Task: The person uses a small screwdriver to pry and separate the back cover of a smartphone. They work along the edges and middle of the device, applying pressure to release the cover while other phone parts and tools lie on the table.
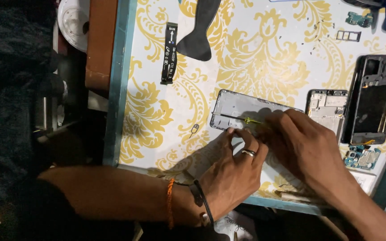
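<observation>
Left hand (235, 167): nearest to us; we see it pressed down with fingers bent, fingertips steadying the lower edge of the phone frame, a ring on one finger and cord bands at the wrist.
Right hand (307, 147): closed around a thin screwdriver (242, 119), its yellow grip showing and its dark shaft lying across the frame, pointing left.
Work mat (255, 58): white with yellow scrollwork, edged in teal; it carries every part.
Phone frame (242, 109): grey, flat on the mat under both hands; we see it as an open shell.
Black housing (374, 100): far right, well apart from the hands.
Inner plate (327, 107): silver, between frame and housing.
Flex ribbon (169, 52): black strip, upper left, beside a dark curved pry tool (199, 31).
Circuit board (362, 157): small, teal, lower right.
Card tray (348, 35): upper right.
Ejector pin (194, 130): left of the frame.
Progress: we judge the phone largely stripped, parts laid out; work on the frame is in hand, with reassembly or further work left.
</observation>
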